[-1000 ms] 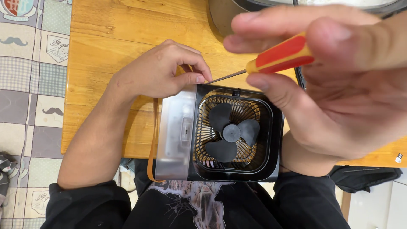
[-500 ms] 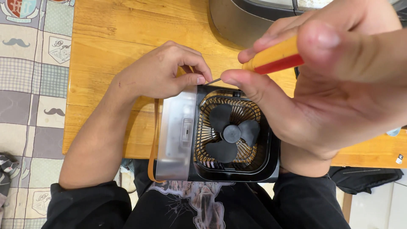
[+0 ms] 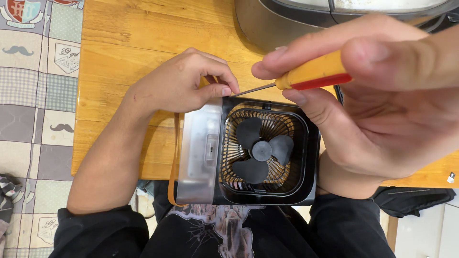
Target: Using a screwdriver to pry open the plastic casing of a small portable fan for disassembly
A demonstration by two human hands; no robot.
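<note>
Left hand [image 3: 179,86] steadying fan [image 3: 248,150], right hand [image 3: 377,105] gripping screwdriver [image 3: 311,74]

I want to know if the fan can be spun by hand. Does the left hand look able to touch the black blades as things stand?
Probably not. The left hand rests at the fan's top corner, but a ribbed grille appears to cover the blades.

Your left hand [image 3: 179,86] at the fan's [image 3: 248,150] far left corner, your right hand [image 3: 382,110] right of it, screwdriver [image 3: 306,76] tip at that corner, fan on the table [image 3: 119,62] edge, appliance [image 3: 306,19] behind.
</note>
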